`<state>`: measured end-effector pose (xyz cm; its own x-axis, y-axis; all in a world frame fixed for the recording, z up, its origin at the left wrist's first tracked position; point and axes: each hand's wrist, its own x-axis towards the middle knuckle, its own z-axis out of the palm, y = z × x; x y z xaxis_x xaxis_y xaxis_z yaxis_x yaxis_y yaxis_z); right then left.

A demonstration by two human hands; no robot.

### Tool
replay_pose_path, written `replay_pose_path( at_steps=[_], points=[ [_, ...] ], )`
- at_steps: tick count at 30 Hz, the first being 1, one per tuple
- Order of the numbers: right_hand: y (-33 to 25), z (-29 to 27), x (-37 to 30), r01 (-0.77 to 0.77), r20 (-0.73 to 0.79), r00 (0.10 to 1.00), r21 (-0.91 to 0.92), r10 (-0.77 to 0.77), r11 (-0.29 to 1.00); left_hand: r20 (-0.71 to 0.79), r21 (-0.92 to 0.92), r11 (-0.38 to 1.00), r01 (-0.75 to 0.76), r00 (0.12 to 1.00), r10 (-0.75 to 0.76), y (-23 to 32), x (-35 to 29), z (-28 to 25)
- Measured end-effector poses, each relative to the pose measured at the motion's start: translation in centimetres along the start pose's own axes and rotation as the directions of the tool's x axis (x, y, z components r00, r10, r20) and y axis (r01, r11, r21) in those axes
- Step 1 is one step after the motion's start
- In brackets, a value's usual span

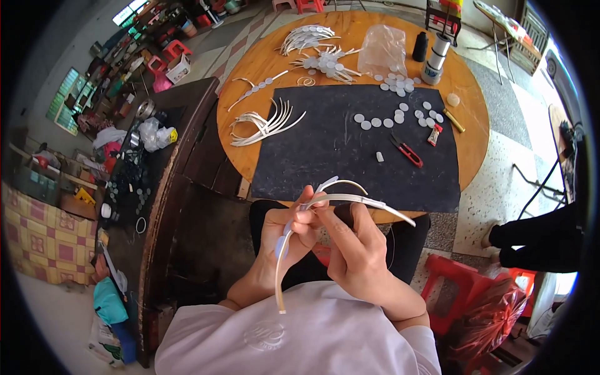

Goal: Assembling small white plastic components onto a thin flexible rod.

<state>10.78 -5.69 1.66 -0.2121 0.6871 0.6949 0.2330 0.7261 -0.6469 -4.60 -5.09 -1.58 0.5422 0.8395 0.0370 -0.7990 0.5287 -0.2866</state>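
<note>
My left hand (289,234) grips a bundle of thin white strips (350,199), with one pale strip hanging down toward my chest. My right hand (353,247) pinches the same bundle just right of the left thumb, where the strips bend and fan out to the right. Both hands are held over my lap, in front of the near edge of the round wooden table (250,69). On the black mat (350,156) lie several small white discs (400,115), red snips (407,151) and more white strips (265,125) at the mat's left edge.
A clear plastic bag (382,49), a black spool (420,46) and a white thread cone (435,61) stand at the table's far side. A dark cluttered bench (156,162) runs along my left. A red stool (459,287) and another person's legs (537,240) are on my right.
</note>
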Motion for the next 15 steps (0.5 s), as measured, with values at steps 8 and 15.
replay_pose_path(
  at_steps=[8, 15],
  points=[
    [0.2, -1.1, -0.2, 0.025, 0.079, 0.996, 0.091, -0.032, 0.996, 0.003, -0.212, 0.977, 0.019, 1.0, -0.018, -2.3, 1.1, 1.2],
    [0.0, -1.7, -0.1, 0.003, 0.085, 0.996, 0.099, -0.012, 0.995, -0.005, -0.22, 0.974, 0.061, 0.998, -0.064, -2.4, 1.5, 1.3]
  ],
)
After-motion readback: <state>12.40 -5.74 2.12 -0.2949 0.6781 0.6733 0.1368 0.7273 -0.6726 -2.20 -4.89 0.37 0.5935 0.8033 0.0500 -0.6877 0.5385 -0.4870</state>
